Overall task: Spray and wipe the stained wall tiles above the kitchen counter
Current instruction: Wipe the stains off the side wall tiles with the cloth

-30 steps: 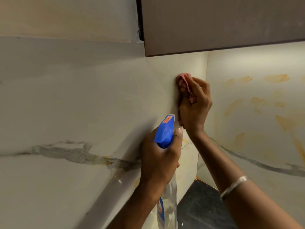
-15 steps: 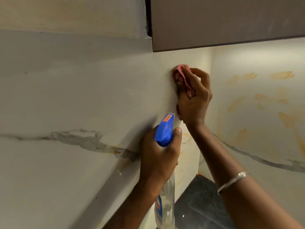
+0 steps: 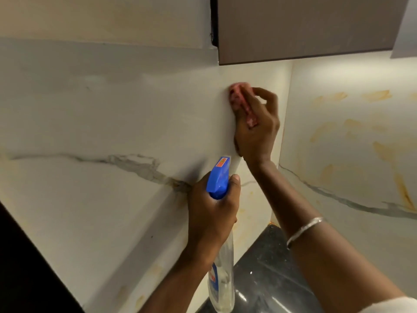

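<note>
Pointing upward along the tiles (image 3: 112,120), near-upright spray bottle (image 3: 218,180) in left hand (image 3: 212,214).

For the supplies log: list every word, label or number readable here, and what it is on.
Orange sticker on the blue spray head: print too blurred to read.
Blue and red label on the clear bottle: letters blurred, not readable.
Wall tiles, cabinet, counter: no text.
</note>
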